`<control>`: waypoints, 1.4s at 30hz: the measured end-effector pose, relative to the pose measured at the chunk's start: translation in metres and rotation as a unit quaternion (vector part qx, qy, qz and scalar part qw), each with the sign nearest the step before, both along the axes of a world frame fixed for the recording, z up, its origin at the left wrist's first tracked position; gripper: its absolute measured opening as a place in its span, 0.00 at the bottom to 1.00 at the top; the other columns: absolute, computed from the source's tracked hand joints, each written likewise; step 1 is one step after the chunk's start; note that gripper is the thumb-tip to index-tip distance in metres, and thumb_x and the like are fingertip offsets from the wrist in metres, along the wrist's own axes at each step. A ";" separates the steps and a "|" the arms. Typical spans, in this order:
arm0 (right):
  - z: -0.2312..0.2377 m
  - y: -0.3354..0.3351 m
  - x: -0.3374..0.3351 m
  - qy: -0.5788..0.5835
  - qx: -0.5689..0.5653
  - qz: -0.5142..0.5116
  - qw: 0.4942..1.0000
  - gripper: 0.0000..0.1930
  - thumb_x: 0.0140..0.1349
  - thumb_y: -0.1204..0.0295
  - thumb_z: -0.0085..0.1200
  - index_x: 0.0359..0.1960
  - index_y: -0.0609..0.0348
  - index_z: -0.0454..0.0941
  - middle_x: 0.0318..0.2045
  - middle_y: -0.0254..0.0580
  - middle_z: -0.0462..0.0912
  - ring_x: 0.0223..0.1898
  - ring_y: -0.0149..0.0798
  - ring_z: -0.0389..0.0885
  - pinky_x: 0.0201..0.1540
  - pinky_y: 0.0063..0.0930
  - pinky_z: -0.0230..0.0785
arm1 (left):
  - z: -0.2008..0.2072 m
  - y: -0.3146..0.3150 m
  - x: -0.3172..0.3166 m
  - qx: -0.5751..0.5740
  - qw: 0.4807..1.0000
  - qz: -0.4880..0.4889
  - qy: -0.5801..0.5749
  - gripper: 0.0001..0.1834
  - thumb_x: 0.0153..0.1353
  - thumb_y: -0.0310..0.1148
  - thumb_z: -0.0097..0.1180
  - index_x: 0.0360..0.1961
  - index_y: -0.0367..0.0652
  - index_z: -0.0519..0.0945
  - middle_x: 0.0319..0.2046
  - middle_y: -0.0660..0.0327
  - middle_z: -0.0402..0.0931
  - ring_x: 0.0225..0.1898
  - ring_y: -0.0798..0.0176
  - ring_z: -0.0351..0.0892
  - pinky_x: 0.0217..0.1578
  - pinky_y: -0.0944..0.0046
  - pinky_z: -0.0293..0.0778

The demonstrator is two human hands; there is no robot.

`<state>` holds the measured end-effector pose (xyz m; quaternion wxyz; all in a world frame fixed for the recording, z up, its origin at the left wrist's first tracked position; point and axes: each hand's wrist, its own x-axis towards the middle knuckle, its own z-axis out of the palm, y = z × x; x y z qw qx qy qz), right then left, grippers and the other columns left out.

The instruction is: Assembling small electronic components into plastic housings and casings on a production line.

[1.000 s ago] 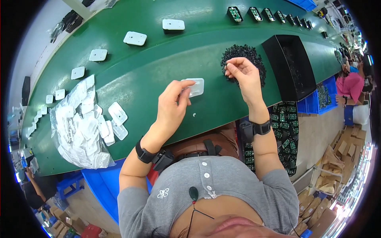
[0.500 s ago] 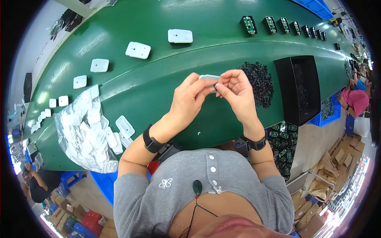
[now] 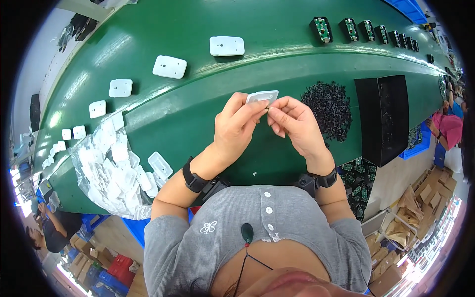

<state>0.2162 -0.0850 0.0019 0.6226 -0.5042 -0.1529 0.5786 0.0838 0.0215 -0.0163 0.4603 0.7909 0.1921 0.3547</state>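
My left hand grips a thin white plastic cover between thumb and fingers, above the green table. My right hand is closed in a pinch at the cover's near right edge. A small dark piece shows between the fingertips there; its shape is mostly hidden. To the right of my right hand lies a heap of small black parts. A clear plastic bag full of white covers lies left of my left forearm, with a loose white cover beside it.
A black open box stands right of the heap. White covers run in a row along the far left. Black housings with green circuit boards line the far right. More boards lie beside my right forearm. Other people work at both sides.
The white cover has tilted up, showing more of its face. My right hand's fingers have drawn slightly down along its edge. The whole view has shifted slightly.
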 end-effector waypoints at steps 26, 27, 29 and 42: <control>0.008 -0.023 -0.043 -0.510 0.039 -0.079 0.856 0.08 0.54 0.74 0.62 0.31 0.60 0.74 0.30 0.30 0.71 0.28 0.21 0.65 0.28 0.16 0.55 | 0.010 -0.026 -0.036 -0.357 0.931 -0.059 -0.052 0.03 0.62 0.23 0.53 0.35 0.34 0.74 0.31 0.61 0.76 0.28 0.71 0.77 0.31 0.73 0.74; 0.010 -0.024 -0.043 -0.579 0.055 -0.132 0.803 0.10 0.53 0.72 0.64 0.33 0.59 0.75 0.33 0.32 0.72 0.31 0.23 0.66 0.30 0.17 0.56 | 0.012 -0.026 -0.038 -0.356 0.931 -0.058 -0.052 0.03 0.62 0.23 0.53 0.35 0.34 0.74 0.31 0.61 0.76 0.28 0.71 0.77 0.31 0.73 0.74; 0.014 -0.025 -0.042 -0.579 0.052 -0.147 0.800 0.14 0.51 0.68 0.65 0.36 0.58 0.75 0.38 0.33 0.72 0.36 0.26 0.67 0.33 0.19 0.57 | 0.014 -0.028 -0.041 -0.373 0.925 -0.062 -0.029 0.04 0.63 0.25 0.53 0.35 0.34 0.74 0.28 0.61 0.77 0.28 0.71 0.77 0.32 0.72 0.74; -0.011 -0.001 -0.044 -0.289 0.017 -0.022 0.957 0.11 0.55 0.76 0.60 0.30 0.57 0.66 0.26 0.29 0.68 0.28 0.21 0.64 0.30 0.18 0.59 | -0.013 -0.009 -0.043 -0.512 0.858 -0.033 -0.033 0.10 0.67 0.26 0.46 0.46 0.32 0.68 0.32 0.52 0.78 0.28 0.62 0.80 0.31 0.68 0.76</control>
